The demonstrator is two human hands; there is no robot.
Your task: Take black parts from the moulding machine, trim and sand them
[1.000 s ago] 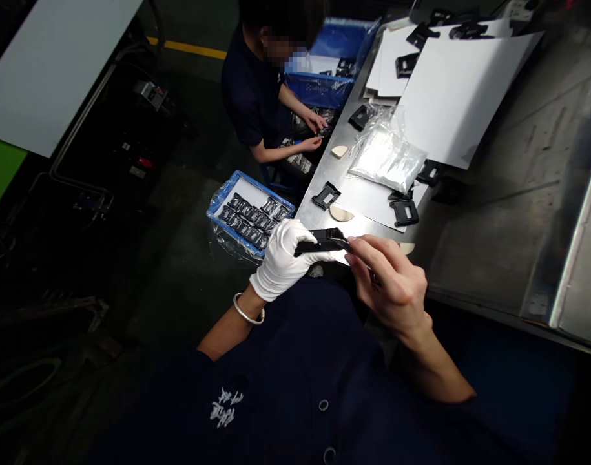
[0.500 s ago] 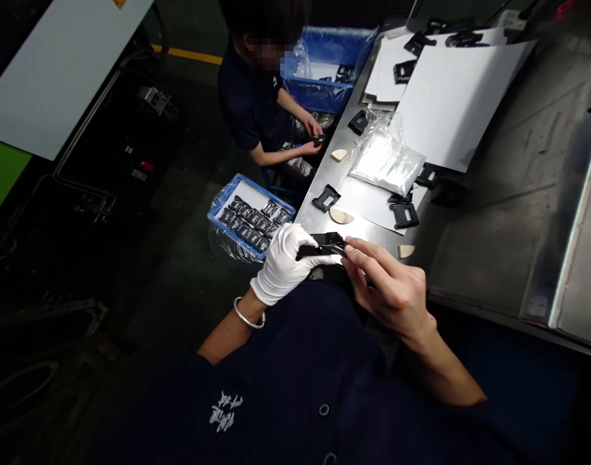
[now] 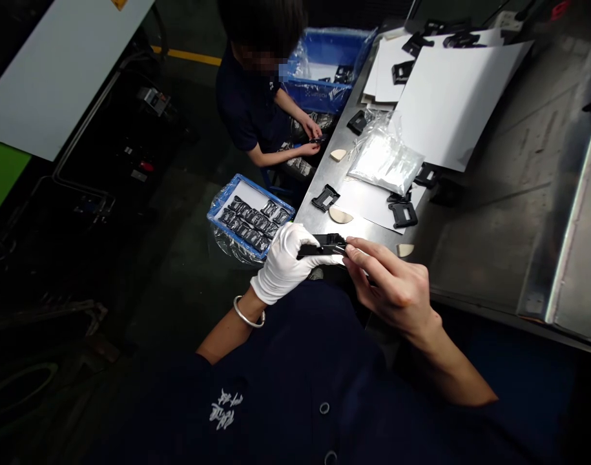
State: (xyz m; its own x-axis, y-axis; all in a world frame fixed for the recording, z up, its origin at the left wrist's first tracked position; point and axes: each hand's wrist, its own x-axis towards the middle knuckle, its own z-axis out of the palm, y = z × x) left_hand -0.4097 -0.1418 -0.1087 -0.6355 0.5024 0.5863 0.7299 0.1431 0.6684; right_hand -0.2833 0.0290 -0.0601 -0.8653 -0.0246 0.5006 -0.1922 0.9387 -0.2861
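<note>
My left hand (image 3: 284, 261), in a white glove, is closed round a flat black plastic part (image 3: 324, 245) held just above the near edge of the metal table (image 3: 489, 213). My bare right hand (image 3: 389, 284) is pinched against the right end of the same part, fingers pressed together; whether it also holds a small tool I cannot make out. A silver bracelet (image 3: 247, 313) sits on my left wrist.
More black parts (image 3: 325, 197) (image 3: 404, 214), beige pads (image 3: 341, 215), a clear bag (image 3: 386, 158) and white sheets (image 3: 450, 97) lie on the table. A blue tray of parts (image 3: 249, 216) stands on the floor at left. A co-worker (image 3: 261, 97) handles a part beside a blue bin (image 3: 327, 64).
My hands have stayed together on the part, shifting only slightly; the right hand slid a little toward me. The co-worker's hands moved a bit.
</note>
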